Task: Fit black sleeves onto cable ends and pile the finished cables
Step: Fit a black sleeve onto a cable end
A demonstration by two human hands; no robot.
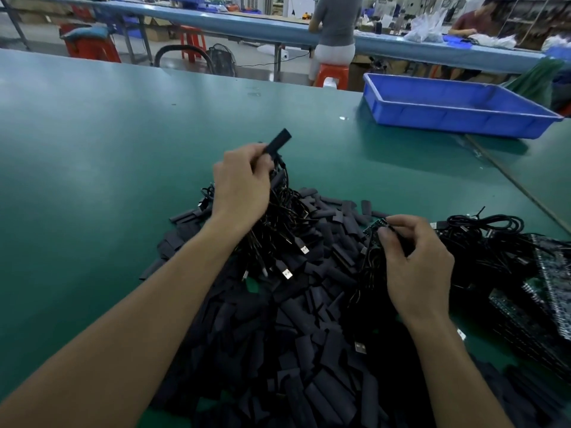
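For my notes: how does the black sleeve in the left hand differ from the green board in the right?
The black tube sleeve sticks up beyond the left hand; the small green circuit board sits low, pinched by the right hand. The sleeve is plain, the board speckled. Both are held.

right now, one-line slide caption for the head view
Over a pile of black sleeves, the left hand holds a sleeved cable end while the right hand pinches a small green board.

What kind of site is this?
Likely an electronics assembly workshop: long green workbench, blue plastic tray, a heap of black sleeves and USB cables, and workers seated at another bench behind.
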